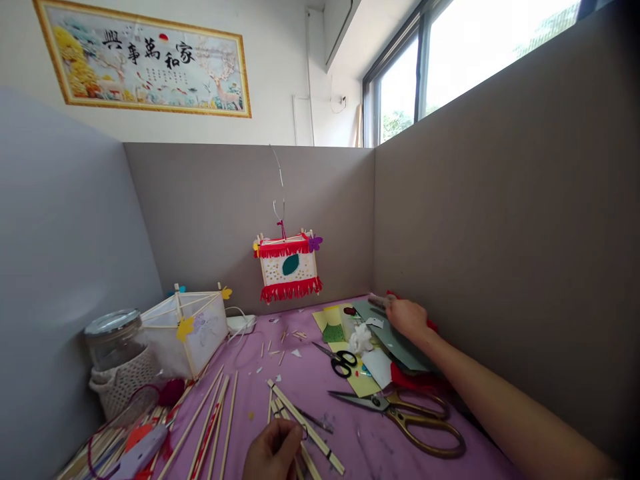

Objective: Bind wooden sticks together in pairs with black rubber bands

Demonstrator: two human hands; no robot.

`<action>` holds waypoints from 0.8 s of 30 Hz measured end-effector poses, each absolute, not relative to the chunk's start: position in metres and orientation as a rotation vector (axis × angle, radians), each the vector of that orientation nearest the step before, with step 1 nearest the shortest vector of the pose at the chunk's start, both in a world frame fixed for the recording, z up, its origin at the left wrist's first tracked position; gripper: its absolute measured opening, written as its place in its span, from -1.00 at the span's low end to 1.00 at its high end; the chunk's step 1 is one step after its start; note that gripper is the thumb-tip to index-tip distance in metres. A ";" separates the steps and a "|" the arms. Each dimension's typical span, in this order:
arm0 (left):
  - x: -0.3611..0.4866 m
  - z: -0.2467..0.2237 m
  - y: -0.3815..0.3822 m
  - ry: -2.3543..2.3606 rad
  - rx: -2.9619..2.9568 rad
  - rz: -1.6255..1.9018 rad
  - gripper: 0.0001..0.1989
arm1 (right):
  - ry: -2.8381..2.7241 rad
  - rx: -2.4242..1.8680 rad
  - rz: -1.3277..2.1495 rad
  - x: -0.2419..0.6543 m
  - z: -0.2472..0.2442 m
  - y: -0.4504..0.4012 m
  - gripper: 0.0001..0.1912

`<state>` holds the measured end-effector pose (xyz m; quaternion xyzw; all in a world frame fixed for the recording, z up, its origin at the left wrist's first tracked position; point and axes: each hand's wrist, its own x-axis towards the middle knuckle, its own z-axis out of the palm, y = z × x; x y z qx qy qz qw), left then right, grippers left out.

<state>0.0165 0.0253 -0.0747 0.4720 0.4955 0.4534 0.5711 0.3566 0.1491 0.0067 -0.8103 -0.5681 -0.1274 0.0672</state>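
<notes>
Sticks of pale wood (315, 437), some marked with dark bands, lie near the front of the purple tablecloth (300, 367), directly under and just beyond the left hand (274, 451), and they look like the part in work. That hand has thumb and forefinger drawn together over them; I cannot tell whether a stick or something finer is pinched there. The right hand (409, 317) reaches well away to the far right, over a grey-green sheet (400, 352), its fingertips at a small greyish object; whether they grip it I cannot tell. Judging by what stands around, two pieces are far advanced: a lantern with red fringes (274, 272) hangs from a wire, with panels and trim in place, and a white-panelled lantern (207, 327) stands at the left, its frame joined and yellow and blue ornaments on its corners, but without fringe. The banded sticks, by contrast, seem at an early stage: they lie flat, with no upright frame, panels or trim on them. Joining and covering would appear to be left. Plenty of material remains unused, including loose sticks (229, 427) and red fabric (415, 379), with black-handled scissors (337, 359) and gold-handled shears (387, 407) lying free.
</notes>
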 end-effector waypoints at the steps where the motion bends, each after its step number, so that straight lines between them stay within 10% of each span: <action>1: 0.016 -0.071 0.023 1.162 1.104 1.043 -0.51 | -1.722 -2.449 -0.369 0.359 0.006 0.142 -0.65; 7: 0.012 -0.050 0.013 1.202 1.049 1.215 -0.64 | -1.778 -2.185 -0.523 0.320 0.022 0.092 -0.59; 13: 0.004 -0.044 0.014 1.205 0.955 1.371 -0.69 | -2.449 -1.517 0.279 0.222 0.024 0.035 -0.79; 24: -0.001 -0.049 0.021 1.281 0.953 1.402 -0.65 | -2.384 -1.635 0.209 0.170 -0.025 0.018 -0.82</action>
